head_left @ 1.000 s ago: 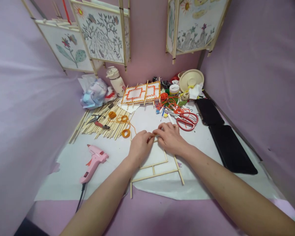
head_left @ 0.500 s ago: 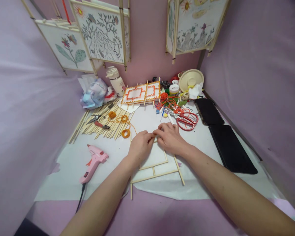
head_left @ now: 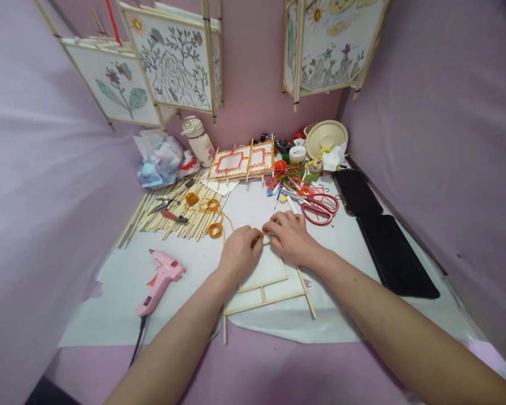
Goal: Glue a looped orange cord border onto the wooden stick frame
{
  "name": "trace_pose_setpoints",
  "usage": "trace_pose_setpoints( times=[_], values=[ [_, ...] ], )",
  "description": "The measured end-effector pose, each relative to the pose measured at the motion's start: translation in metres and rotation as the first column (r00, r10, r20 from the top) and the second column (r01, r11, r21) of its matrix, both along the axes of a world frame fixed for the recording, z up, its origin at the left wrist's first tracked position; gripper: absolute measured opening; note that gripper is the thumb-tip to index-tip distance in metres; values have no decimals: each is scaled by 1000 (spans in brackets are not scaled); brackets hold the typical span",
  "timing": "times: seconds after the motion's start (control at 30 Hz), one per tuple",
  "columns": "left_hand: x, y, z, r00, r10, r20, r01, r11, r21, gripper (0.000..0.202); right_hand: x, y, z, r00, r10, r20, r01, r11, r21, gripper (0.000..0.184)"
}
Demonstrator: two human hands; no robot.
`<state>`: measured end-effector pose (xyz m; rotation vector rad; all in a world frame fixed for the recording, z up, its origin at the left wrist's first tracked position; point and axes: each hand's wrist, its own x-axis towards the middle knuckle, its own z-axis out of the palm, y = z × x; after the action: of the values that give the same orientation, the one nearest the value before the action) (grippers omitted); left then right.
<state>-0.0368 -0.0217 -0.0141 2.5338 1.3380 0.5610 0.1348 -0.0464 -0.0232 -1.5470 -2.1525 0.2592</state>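
Observation:
A small frame of pale wooden sticks (head_left: pixel 274 300) lies flat on the white-covered table, with shorter sticks set inside it. Over its far side, my left hand (head_left: pixel 241 252) is closed in a pinch. My right hand (head_left: pixel 290 236) pinches close beside it, the fingertips of both almost meeting at the frame's far bar. A bit of orange cord shows between the fingertips. From the orange cord loops (head_left: pixel 215 230) on the left, a strand runs toward my left hand and passes out of sight at the frame. My hands cover most of the far bar.
On the left lie a pink glue gun (head_left: pixel 160 282), pruning shears (head_left: pixel 168 210) and a pile of sticks (head_left: pixel 194 222). Red-handled scissors (head_left: pixel 320 209) and tangled red cord are at right, near black tablets (head_left: pixel 398 256). A finished cord-trimmed panel (head_left: pixel 241 161) stands behind; paper lanterns (head_left: pixel 175 56) hang above.
My fingertips have shifted very slightly at the frame's far bar, with a small gap now showing between them. The view has moved a little; the frame and other things stay put.

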Motion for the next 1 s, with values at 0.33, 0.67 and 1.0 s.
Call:
trace_pose_setpoints(
  times=[0.33, 0.67, 1.0],
  values=[
    [-2, 2, 1, 999, -23, 22, 23, 1000, -21, 14, 0, 0, 1, 999, -3, -43, 4, 1000, 10, 30],
    [-2, 5, 0, 995, 52, 81, -52, 999, -2, 11, 4, 0, 0, 995, 74, -63, -67, 992, 105, 25],
    [2, 24, 9, 997, 2, 74, 4, 997, -81, 16, 4, -2, 2, 998, 63, -22, -61, 996, 69, 25]
  ],
)
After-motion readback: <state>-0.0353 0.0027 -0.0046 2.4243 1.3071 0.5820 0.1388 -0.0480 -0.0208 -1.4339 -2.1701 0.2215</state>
